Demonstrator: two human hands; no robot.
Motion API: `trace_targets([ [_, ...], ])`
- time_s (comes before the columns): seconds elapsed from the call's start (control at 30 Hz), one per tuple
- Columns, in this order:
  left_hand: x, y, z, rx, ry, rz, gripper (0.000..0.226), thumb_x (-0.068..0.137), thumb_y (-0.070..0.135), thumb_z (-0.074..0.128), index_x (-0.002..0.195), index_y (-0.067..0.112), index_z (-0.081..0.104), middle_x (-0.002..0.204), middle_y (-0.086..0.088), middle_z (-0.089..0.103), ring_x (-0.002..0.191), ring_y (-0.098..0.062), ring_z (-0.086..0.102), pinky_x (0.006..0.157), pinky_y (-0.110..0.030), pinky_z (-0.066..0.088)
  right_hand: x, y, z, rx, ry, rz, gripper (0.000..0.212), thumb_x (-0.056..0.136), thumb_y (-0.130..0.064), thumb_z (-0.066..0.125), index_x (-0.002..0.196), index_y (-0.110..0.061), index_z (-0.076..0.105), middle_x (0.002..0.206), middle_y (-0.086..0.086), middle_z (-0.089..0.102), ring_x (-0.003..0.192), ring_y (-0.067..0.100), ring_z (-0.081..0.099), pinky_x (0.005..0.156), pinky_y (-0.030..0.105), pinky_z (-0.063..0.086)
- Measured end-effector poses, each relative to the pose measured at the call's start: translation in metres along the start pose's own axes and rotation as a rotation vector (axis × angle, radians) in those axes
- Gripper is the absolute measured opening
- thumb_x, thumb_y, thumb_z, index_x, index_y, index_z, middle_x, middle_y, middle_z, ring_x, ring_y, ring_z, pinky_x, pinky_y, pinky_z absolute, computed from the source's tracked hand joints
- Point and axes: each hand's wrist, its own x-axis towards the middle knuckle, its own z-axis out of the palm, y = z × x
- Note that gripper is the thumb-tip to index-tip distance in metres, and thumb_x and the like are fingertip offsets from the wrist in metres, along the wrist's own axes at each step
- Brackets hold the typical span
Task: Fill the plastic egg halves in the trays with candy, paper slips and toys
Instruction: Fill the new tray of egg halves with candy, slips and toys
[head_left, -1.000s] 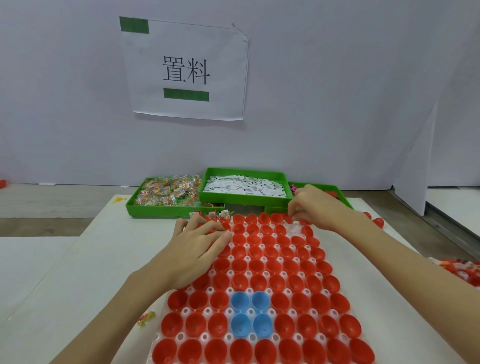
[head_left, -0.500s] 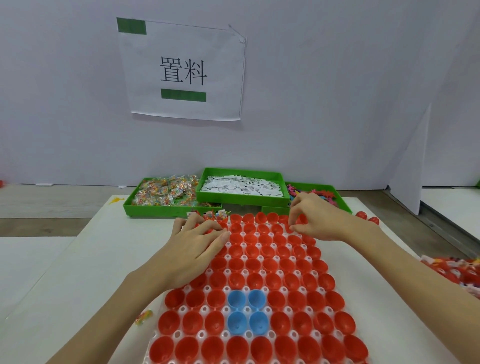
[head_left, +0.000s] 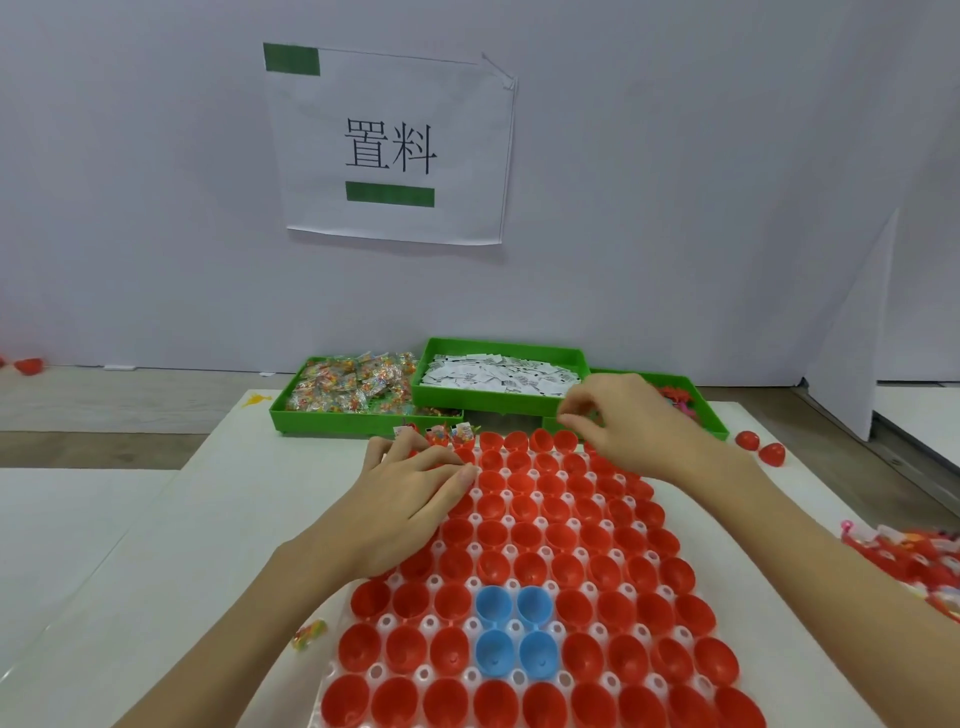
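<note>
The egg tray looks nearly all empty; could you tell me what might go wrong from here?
The right hand hovers over the far row with its fingers pinched; a small piece could miss its cup. The left hand rests on the egg tray, hiding cups that may get skipped. One candy already lies loose beside it.

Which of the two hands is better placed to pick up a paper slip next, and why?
Right. The right hand hovers beside the tray of paper slips, fingers pinched. The left hand rests flat on the egg tray, farther away.
</note>
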Motion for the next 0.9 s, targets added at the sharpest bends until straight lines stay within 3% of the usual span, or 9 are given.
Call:
trace_targets([
  [0.07,-0.001,0.0,0.0,0.0,-0.002,0.004,0.084,0.098,0.066,-0.008,0.138,0.039,0.061,0.133,0.029,0.052,0.127,0.004,0.025,0.111,-0.027,0.01,0.006,-0.022,0.012,0.105,-0.005,-0.139,0.026,0.103,-0.018,0.056,0.124,-0.019,0.072,0.122,-0.007,0.071,0.107,0.004,0.063,0.098,0.02,0.046],
  [0.17,-0.002,0.001,-0.001,0.014,-0.003,0.011,0.083,0.097,0.066,-0.007,0.138,0.039,0.06,0.134,0.029,0.053,0.128,0.003,0.026,0.112,-0.03,0.012,0.017,-0.046,0.035,0.097,-0.116,-0.256,0.043,0.103,-0.003,0.049,0.14,-0.018,0.062,0.149,-0.005,0.055,0.136,0.01,0.049,0.115,0.024,0.037],
  [0.27,-0.003,0.002,-0.001,0.026,0.001,0.011,0.083,0.098,0.065,-0.005,0.135,0.038,0.064,0.135,0.028,0.053,0.128,0.002,0.026,0.112,-0.03,0.012,0.028,-0.056,0.053,0.069,-0.159,-0.251,0.059,0.095,0.01,0.047,0.148,-0.015,0.052,0.16,-0.008,0.04,0.144,0.012,0.04,0.119,0.029,0.034],
  [0.43,-0.001,0.0,0.0,0.031,0.005,0.006,0.082,0.098,0.063,-0.004,0.134,0.037,0.066,0.136,0.027,0.054,0.129,0.0,0.026,0.111,-0.029,0.011,0.033,-0.054,0.067,0.013,-0.153,-0.246,0.054,0.094,0.01,0.049,0.142,-0.012,0.059,0.152,-0.006,0.048,0.137,0.014,0.047,0.114,0.027,0.038],
  [0.57,-0.002,0.0,0.001,0.04,0.013,0.007,0.081,0.1,0.065,-0.004,0.135,0.037,0.064,0.135,0.027,0.055,0.128,0.0,0.027,0.111,-0.03,0.013,0.027,-0.052,0.064,0.143,-0.133,-0.213,0.061,0.089,0.015,0.043,0.14,-0.014,0.062,0.151,-0.006,0.051,0.139,0.011,0.046,0.119,0.031,0.036],
  [0.67,-0.002,-0.001,0.001,-0.004,0.031,0.01,0.081,0.1,0.067,-0.002,0.138,0.036,0.062,0.135,0.028,0.058,0.128,0.004,0.026,0.11,-0.027,0.012,0.017,-0.045,0.05,0.321,-0.012,-0.15,0.062,0.089,0.018,0.038,0.132,-0.014,0.068,0.149,-0.006,0.056,0.136,0.009,0.051,0.117,0.027,0.039],
  [0.8,-0.002,-0.003,-0.001,-0.168,0.099,0.015,0.101,0.093,0.076,-0.008,0.116,0.024,0.075,0.105,0.022,0.069,0.122,0.016,0.026,0.105,-0.01,0.009,-0.013,-0.015,0.031,0.36,0.187,-0.027,0.049,0.094,0.012,0.043,0.112,-0.019,0.077,0.126,-0.007,0.071,0.116,0.001,0.061,0.101,0.001,0.036],
  [0.9,-0.002,-0.003,-0.005,-0.198,0.216,0.027,0.084,0.102,0.068,0.005,0.108,0.025,0.077,0.101,0.017,0.072,0.114,0.005,0.042,0.102,-0.024,0.025,-0.044,0.017,0.03,0.276,0.346,0.103,0.04,0.095,0.01,0.05,0.107,-0.016,0.077,0.111,-0.005,0.074,0.101,0.003,0.063,0.094,0.004,0.041],
])
